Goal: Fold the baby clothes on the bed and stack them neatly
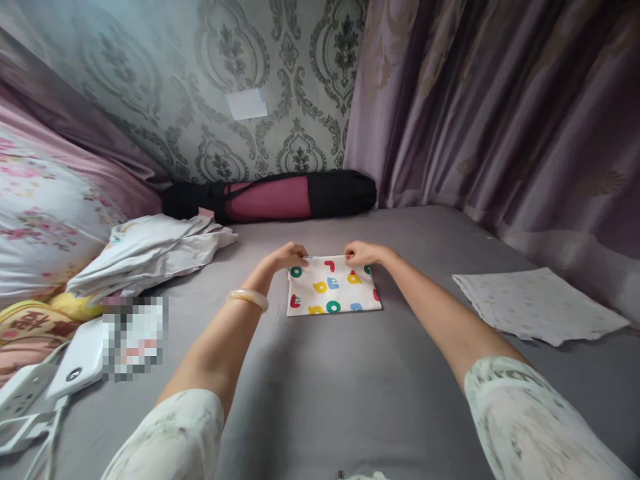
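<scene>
A white cloth printed with colourful letters (320,287) lies folded into a rectangle on the grey bed sheet, in the middle of the head view. At its far left corner my left hand (291,255) pinches the edge, a pale bangle around that wrist. My right hand (363,253) grips the same far edge nearer the right corner, fingers curled together. The near edge of the cloth rests flat on the sheet. Parts of both far corners are covered by my fingers.
Right of my arm lies a pale folded cloth (540,303). Rumpled white clothes (160,247) and a flowered pillow (45,220) are at left, with a white power bank (80,357) and a power strip (25,390). A black-and-maroon long bag (273,199) lies along the wall.
</scene>
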